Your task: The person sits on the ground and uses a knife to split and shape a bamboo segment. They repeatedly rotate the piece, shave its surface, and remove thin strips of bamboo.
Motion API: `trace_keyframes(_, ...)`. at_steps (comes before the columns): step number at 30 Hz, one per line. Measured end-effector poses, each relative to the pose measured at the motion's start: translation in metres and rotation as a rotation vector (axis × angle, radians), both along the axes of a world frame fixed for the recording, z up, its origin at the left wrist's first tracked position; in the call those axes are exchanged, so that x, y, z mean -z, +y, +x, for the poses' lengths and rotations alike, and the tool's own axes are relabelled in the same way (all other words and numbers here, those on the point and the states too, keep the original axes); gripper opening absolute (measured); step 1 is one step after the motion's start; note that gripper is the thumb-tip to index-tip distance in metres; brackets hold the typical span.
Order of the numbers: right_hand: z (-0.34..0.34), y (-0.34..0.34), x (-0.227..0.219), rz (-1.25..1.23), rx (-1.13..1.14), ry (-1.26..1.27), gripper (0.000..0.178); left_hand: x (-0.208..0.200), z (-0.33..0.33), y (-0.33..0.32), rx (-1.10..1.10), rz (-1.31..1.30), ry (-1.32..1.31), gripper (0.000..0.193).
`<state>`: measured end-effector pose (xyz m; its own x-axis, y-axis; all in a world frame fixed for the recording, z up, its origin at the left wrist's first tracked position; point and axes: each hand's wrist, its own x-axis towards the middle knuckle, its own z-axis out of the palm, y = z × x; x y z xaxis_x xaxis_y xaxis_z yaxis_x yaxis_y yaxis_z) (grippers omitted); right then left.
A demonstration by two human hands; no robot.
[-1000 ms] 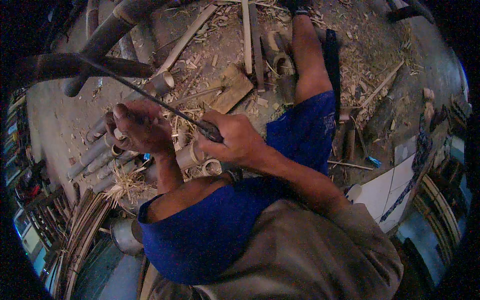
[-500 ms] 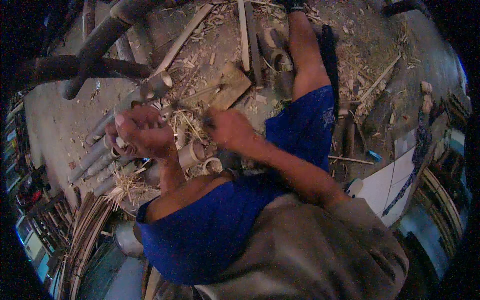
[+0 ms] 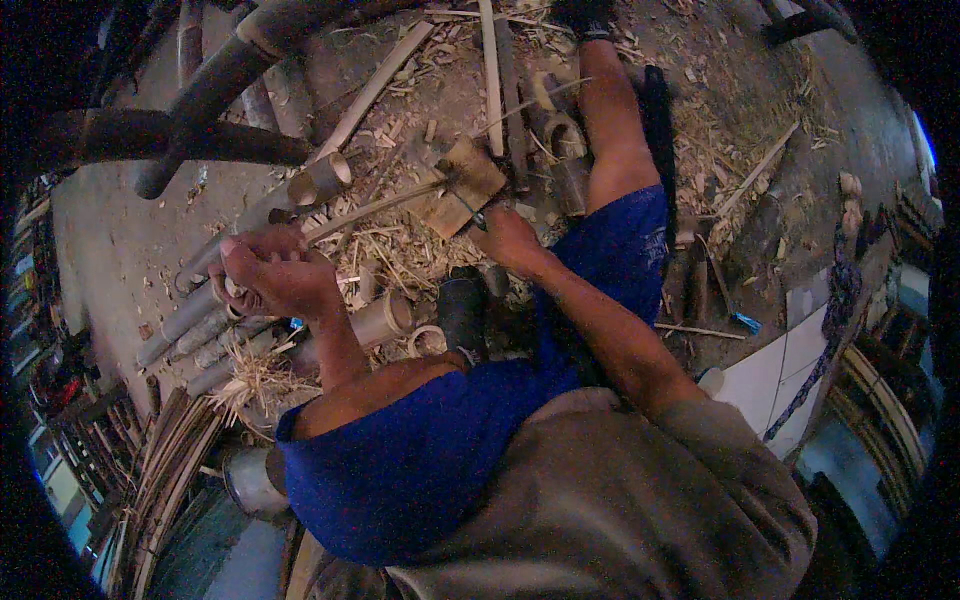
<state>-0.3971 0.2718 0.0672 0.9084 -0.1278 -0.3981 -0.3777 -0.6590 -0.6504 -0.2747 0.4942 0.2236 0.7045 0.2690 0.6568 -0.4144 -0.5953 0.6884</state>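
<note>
My left hand [image 3: 278,270] is closed around one end of a thin bamboo strip [image 3: 375,213]. The strip slants away to the right, its far part lying over a wooden block [image 3: 436,213] on the ground. Just to the right of that block, my right hand [image 3: 510,240] is closed on a small dark tool [image 3: 478,217]. Only a short bit of the tool shows beside the fingers, so its kind is unclear. My left foot, in a dark shoe [image 3: 462,305], stands between the hands and my body.
Shavings [image 3: 745,185] litter the ground. Bamboo tubes [image 3: 383,318] lie by my left forearm, with a pile of pale fibres [image 3: 258,378] near them. Dark thick poles [image 3: 190,140] cross at the upper left. A long board [image 3: 375,85] and a white tiled slab [image 3: 765,385] lie farther out.
My right hand has moved away from the left hand, rightward and slightly farther out, to beside the wooden block. The strip now shows stretched from my left hand to the block.
</note>
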Motion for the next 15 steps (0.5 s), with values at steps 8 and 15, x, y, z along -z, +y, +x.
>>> trace_keyframes(8,0.01,0.055,-0.15,0.258,-0.17,-0.141,0.044,0.011,-0.011,0.004,0.05,0.047,0.074,0.035)
trace_keyframes(15,0.012,0.026,-0.043,0.016,-0.125,0.194,0.047,-0.003,-0.012,0.008,-0.138,0.487,-0.009,0.031)
